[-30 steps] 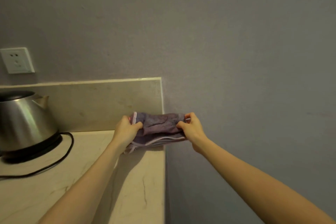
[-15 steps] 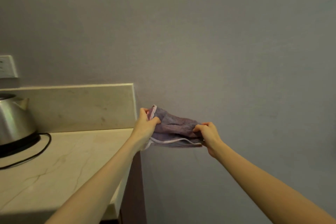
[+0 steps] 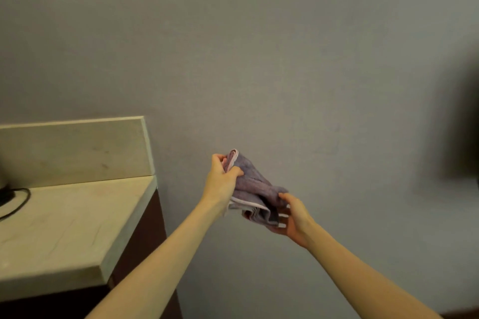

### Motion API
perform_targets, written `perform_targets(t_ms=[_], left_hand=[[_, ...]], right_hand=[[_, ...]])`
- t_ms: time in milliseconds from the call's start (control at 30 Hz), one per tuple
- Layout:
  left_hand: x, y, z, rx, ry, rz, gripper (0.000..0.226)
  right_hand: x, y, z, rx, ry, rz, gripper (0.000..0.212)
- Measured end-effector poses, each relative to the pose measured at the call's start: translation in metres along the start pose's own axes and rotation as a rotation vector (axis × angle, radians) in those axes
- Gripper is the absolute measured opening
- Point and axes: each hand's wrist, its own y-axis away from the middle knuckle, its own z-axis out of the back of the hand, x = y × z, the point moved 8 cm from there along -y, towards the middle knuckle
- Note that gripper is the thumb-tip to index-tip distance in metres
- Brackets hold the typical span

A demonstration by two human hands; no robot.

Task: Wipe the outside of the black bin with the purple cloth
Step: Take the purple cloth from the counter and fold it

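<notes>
The purple cloth (image 3: 252,189), folded and edged in pale pink, hangs in the air in front of the grey wall, right of the counter. My left hand (image 3: 221,180) pinches its upper left corner. My right hand (image 3: 291,216) cups the lower right end from beneath, thumb on top. A dark blurred shape (image 3: 464,122) shows at the right edge of the view; I cannot tell what it is. No black bin is clearly visible.
A beige marble counter (image 3: 59,230) with a raised backsplash (image 3: 75,150) fills the lower left, over a dark cabinet side (image 3: 145,238). A black cord (image 3: 15,201) lies at its left edge. The grey wall (image 3: 259,59) fills the background.
The view has swung right: the kettle and wall socket have left the frame. Both hands carried the cloth off the counter to the right, and the right hand dropped lower under it.
</notes>
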Motion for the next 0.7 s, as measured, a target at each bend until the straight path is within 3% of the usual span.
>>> perform_targets(t_ms=[133,300,400,467,567,700], left_hand=[[-0.002,0.016,-0.014,-0.015,0.056,-0.018,0.027],[-0.004,0.036,-0.035,0.076,0.067,-0.046,0.031],[0.003,0.046,-0.038,0.082,0.021,-0.05,0.031],[0.014,0.053,-0.035,0.094,-0.028,-0.038,0.032],[0.034,0.066,-0.027,0.116,-0.051,-0.015,0.034],[0.069,0.083,-0.012,0.131,-0.056,0.049,0.041]], right_hand=[[-0.011,0.011,0.017,0.071,-0.127,-0.047,0.032],[-0.044,0.024,0.015,0.1,-0.317,-0.263,0.067],[-0.064,0.03,0.001,0.153,-0.436,-0.336,0.077],[-0.067,0.031,-0.011,0.215,-0.53,-0.293,0.075],[-0.061,0.028,-0.02,0.276,-0.597,-0.157,0.053],[-0.07,0.019,-0.011,0.147,-0.607,-0.104,0.038]])
